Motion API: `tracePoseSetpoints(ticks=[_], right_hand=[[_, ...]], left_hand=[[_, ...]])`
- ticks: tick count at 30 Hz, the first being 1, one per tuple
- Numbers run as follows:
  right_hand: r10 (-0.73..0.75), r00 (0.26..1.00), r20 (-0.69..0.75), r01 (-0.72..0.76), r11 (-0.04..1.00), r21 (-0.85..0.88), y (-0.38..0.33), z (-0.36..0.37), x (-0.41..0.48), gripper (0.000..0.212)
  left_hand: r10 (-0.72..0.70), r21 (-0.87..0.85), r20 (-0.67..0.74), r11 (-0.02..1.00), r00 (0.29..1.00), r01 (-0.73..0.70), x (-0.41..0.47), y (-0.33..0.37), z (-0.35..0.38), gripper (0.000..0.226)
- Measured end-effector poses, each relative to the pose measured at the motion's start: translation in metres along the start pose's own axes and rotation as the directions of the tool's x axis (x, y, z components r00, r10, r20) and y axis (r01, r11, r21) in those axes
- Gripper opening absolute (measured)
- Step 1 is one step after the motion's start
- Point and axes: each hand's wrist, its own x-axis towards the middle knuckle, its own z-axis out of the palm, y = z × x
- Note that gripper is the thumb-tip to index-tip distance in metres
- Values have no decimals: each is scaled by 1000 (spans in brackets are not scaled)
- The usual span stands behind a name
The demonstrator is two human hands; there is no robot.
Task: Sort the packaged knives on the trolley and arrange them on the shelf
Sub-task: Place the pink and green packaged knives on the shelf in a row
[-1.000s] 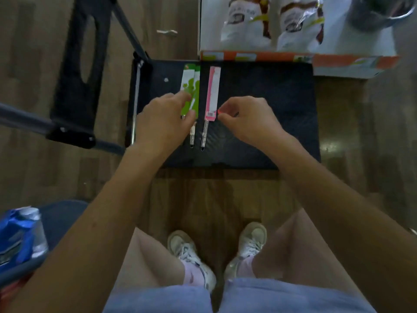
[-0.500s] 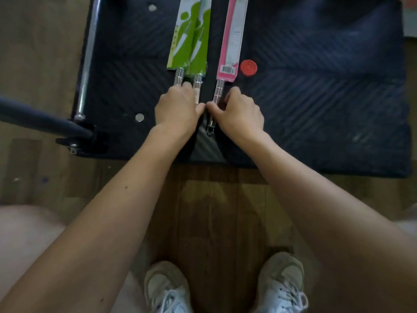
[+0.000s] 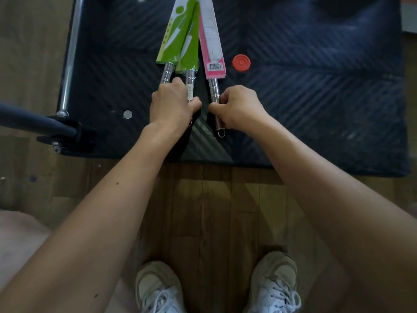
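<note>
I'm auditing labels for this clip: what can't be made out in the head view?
Head view:
Green-packaged knives and pink-packaged knife: tips cut off by the top edge; blades hidden inside the sleeves.
Green knives' handle ends: covered by the left hand gripping them.
Pink knife's mid-handle: covered by the right hand.
Barcode label: print too small to read.
Shelf: out of frame.
</note>
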Motion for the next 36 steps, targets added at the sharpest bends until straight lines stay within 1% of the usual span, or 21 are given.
tracePoseSetpoints(ticks=[2, 5, 8, 12, 15, 18, 22, 24, 27, 31, 36], right_hand=[[2, 1000, 11, -2, 1000, 28, 2, -5, -5, 22], [-1, 999, -43, 3, 999, 55, -2, -21, -22, 27], [28, 997, -68, -18, 991, 134, -24, -58, -61, 27], [31, 996, -84, -14, 980, 198, -76, -138, -142, 21], [-3, 988, -152, 40, 969, 242, -126, -211, -213, 17], [-30, 976, -217, 88, 961, 262, -173, -285, -280, 12], [-75, 971, -228, 144, 942, 304, -223, -376, -359, 11], [-70, 970, -232, 151, 923, 353, -238, -414, -390, 10], [-71, 968, -241, 162, 910, 382, -246, -456, -424, 9], [-86, 949, -303, 202, 904, 376, -242, -492, -451, 13], [-165, 927, -338, 284, 896, 342, -243, -524, -458, 4]], left_hand=[[17, -28, -27, 999, 999, -18, -3, 4, -2, 34], [40, -61, -57, 997, 998, -43, -14, 17, -17, 33], [90, -89, -76, 991, 993, -96, -41, 44, -61, 31], [142, -133, -137, 978, 980, -161, -91, 102, -173, 28], [194, -109, -176, 970, 965, -215, -133, 156, -270, 30], [211, -112, -184, 966, 960, -234, -174, 206, -357, 31], [210, -187, -185, 951, 960, -244, -223, 271, -449, 26], [219, -198, -208, 945, 953, -260, -243, 302, -484, 25], [227, -220, -240, 934, 944, -280, -265, 338, -517, 24], [260, -242, -290, 911, 921, -334, -286, 370, -536, 21], [299, -232, -347, 891, 889, -390, -295, 401, -553, 20]])
